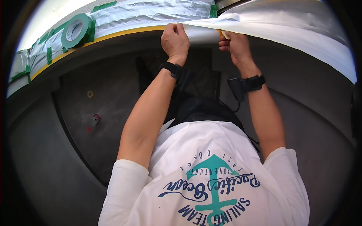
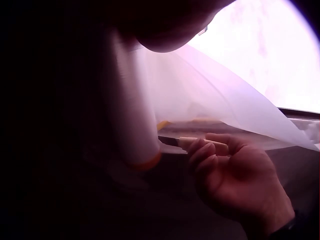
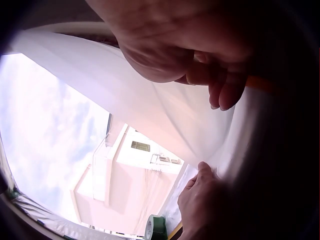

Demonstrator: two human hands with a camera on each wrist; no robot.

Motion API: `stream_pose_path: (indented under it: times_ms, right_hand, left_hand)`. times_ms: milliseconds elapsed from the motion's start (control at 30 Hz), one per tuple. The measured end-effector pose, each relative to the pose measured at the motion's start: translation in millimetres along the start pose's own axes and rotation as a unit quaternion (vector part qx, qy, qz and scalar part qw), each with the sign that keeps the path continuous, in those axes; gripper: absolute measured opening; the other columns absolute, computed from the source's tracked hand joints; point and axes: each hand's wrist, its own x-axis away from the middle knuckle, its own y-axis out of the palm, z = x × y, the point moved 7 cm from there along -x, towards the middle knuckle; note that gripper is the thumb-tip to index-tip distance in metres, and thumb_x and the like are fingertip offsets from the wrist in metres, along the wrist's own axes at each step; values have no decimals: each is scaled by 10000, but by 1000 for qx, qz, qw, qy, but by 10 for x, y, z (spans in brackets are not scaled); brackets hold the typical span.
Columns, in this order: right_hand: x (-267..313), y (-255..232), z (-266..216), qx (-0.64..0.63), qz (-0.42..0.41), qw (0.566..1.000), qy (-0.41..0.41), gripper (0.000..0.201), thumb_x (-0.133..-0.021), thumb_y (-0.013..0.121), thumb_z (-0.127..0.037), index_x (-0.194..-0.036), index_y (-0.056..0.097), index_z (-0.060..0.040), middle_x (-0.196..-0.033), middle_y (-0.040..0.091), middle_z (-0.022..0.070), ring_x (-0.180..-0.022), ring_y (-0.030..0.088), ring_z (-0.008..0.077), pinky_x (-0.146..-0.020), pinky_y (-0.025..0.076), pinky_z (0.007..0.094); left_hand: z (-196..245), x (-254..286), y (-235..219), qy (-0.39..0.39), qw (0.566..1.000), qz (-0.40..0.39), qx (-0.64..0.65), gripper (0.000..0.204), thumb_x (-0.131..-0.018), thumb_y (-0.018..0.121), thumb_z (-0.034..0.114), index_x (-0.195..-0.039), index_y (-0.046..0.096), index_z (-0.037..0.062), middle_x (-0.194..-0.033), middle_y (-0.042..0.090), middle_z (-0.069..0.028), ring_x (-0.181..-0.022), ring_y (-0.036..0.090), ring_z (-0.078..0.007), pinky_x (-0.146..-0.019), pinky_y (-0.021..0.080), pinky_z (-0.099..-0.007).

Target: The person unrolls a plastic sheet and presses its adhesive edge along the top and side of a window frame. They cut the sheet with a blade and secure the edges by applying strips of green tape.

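My left hand [image 1: 175,42] pinches the edge of a white masking film [image 1: 264,32] hanging along the rim of the opening. A roll of masking film [image 1: 201,34] spans the space between my hands, with an orange band at its end; the roll [image 2: 135,110] also shows in the left wrist view. My right hand [image 1: 238,47] grips a small knife by its pale handle [image 2: 212,145]. Its dark blade [image 2: 168,141] points at the roll's banded end. In the right wrist view, my left hand [image 3: 200,202] has a fingertip right at the film.
A green tape roll [image 1: 76,31] leans on the film-covered ledge, left of my hands. Yellow tape [image 1: 113,34] follows the rim, and green tape strips [image 1: 103,6] hold the film. On the dark floor lie a bottle [image 1: 95,120] and a small tape ring [image 1: 90,94].
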Motion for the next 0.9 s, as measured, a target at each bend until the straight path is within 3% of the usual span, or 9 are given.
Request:
stream_pose_path:
  times_ms: [267, 400, 467, 600, 700, 767, 900]
  right_hand:
    - [-23, 36, 151, -61, 65, 996, -27, 258, -955, 558, -202, -1045, 635, 27, -852, 645, 98, -703, 658, 172, -642, 581, 309]
    - [-37, 51, 225, -159, 65, 985, 6, 263, -922, 542, -190, -1030, 617, 37, -864, 634, 121, -702, 646, 195, -644, 575, 332]
    - [-25, 61, 262, -172, 70, 982, 23, 263, -889, 526, -171, -1013, 600, 49, -876, 621, 140, -704, 636, 215, -642, 567, 345]
    - [-22, 89, 289, -180, 69, 981, 32, 271, -882, 523, -179, -1014, 601, 44, -868, 623, 142, -697, 638, 212, -639, 567, 345]
    - [-46, 72, 331, -180, 71, 981, 32, 278, -882, 521, -186, -1015, 600, 46, -861, 627, 134, -697, 638, 207, -637, 564, 340]
    - [-58, 77, 343, -181, 54, 981, 31, 276, -947, 578, -233, -1061, 618, 15, -873, 654, 111, -725, 661, 192, -679, 581, 333]
    - [-61, 77, 315, -189, 76, 979, 0, 256, -889, 528, -195, -988, 611, 26, -843, 642, 116, -689, 637, 182, -628, 551, 313]
  left_hand:
    - [163, -25, -84, 14, 1000, -7, -17, 265, -914, 645, 279, -842, 661, 25, -767, 667, -147, -735, 649, -337, -687, 497, -417]
    - [124, -46, -82, 24, 1000, 0, -19, 281, -908, 659, 285, -820, 656, 18, -746, 659, -149, -702, 640, -336, -668, 494, -415]
    - [74, -46, -80, 16, 999, -8, -32, 336, -914, 644, 341, -862, 674, 10, -743, 670, -129, -689, 632, -268, -691, 502, -388]
    - [35, -36, -74, 34, 999, -6, -14, 318, -911, 664, 305, -806, 651, 6, -708, 638, -141, -660, 617, -310, -650, 485, -404]
    - [15, -40, -71, 40, 999, -7, -8, 325, -911, 671, 310, -808, 651, 3, -689, 622, -131, -638, 599, -284, -639, 479, -389]
    - [-2, -40, -63, 28, 999, -20, -5, 327, -910, 681, 309, -807, 651, 0, -674, 611, -114, -618, 576, -252, -631, 475, -371]
    - [20, -34, -78, 17, 999, -31, -7, 336, -913, 691, 313, -812, 652, -6, -673, 615, -88, -619, 559, -201, -628, 473, -345]
